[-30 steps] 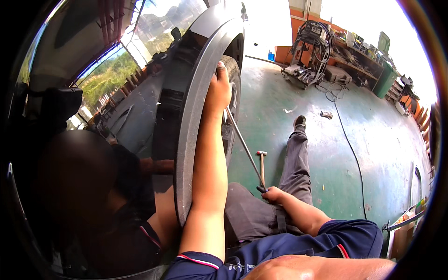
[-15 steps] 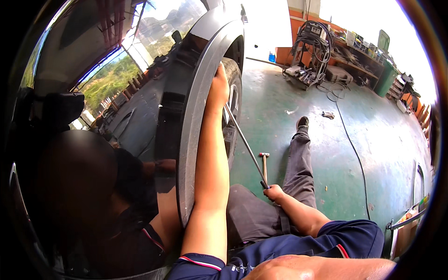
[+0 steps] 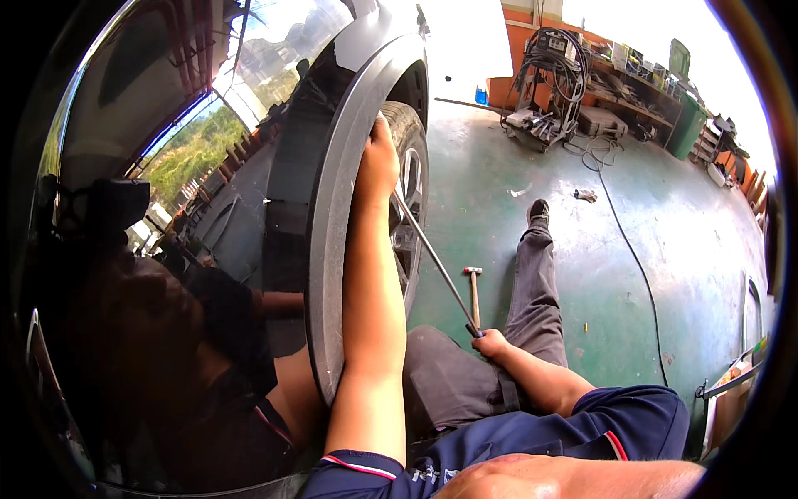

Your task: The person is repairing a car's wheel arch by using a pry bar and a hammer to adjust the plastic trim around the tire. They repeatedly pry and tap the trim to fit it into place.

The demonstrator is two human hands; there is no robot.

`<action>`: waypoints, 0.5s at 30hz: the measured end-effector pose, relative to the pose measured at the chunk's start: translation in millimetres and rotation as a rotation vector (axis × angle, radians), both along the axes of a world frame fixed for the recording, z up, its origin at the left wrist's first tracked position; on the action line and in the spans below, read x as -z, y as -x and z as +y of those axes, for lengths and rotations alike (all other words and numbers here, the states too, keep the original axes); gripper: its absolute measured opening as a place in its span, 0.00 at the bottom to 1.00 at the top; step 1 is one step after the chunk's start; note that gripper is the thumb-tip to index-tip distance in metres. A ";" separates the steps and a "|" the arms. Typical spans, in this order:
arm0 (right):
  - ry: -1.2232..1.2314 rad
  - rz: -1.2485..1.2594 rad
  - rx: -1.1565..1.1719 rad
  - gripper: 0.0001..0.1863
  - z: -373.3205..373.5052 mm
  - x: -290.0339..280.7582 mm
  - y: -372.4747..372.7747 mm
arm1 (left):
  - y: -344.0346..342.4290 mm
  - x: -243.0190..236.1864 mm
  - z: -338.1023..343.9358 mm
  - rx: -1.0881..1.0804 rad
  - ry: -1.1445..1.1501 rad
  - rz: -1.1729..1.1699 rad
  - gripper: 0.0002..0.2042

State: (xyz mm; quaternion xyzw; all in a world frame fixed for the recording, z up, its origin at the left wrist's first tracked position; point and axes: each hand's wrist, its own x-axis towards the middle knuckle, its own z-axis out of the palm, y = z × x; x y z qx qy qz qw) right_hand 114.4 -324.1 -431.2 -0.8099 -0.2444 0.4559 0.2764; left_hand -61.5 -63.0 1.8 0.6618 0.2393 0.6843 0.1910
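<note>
My right hand [image 3: 490, 343] is closed around the dark handle end of a long thin metal rod [image 3: 434, 259]. From there the rod slants up and away to the left, passing behind my left wrist beside the car wheel [image 3: 411, 170]; its far end is hidden. My left arm reaches along the grey wheel-arch trim [image 3: 331, 212] of a glossy black car. At the trim's inner edge, over the tyre, my left hand [image 3: 379, 162] is closed, its fingertips out of sight behind the trim. A wooden-handled hammer [image 3: 475, 291] lies on the floor just beyond my right hand.
My outstretched leg [image 3: 534, 287] lies on the green floor [image 3: 611, 287]. A black cable [image 3: 633, 241] runs across it to a wheeled machine cart [image 3: 544, 91]. Workbench shelves [image 3: 636, 104] and a green bin [image 3: 683, 129] stand at the back right. A crumpled glove-like item [image 3: 585, 195] lies on the floor.
The view has shifted slightly, so the car sits a little farther left. My left hand has moved slightly with the arch edge; my right hand keeps its hold on the rod.
</note>
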 end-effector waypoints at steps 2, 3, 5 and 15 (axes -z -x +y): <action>-0.005 0.007 -0.051 0.11 5.1 1.6 -3.2 | 2.1 -0.6 -1.4 0.019 0.022 0.010 0.23; 0.016 0.022 -0.085 0.10 6.3 -2.1 -13.4 | 2.3 -0.6 -2.7 0.000 0.018 0.031 0.22; 0.086 -0.001 -0.126 0.09 5.1 -14.4 -42.2 | 0.8 -0.7 -4.3 -0.032 0.027 0.070 0.22; -0.012 -0.035 -0.026 0.11 1.1 -5.4 1.6 | 2.3 4.7 7.8 -0.070 -0.011 0.056 0.21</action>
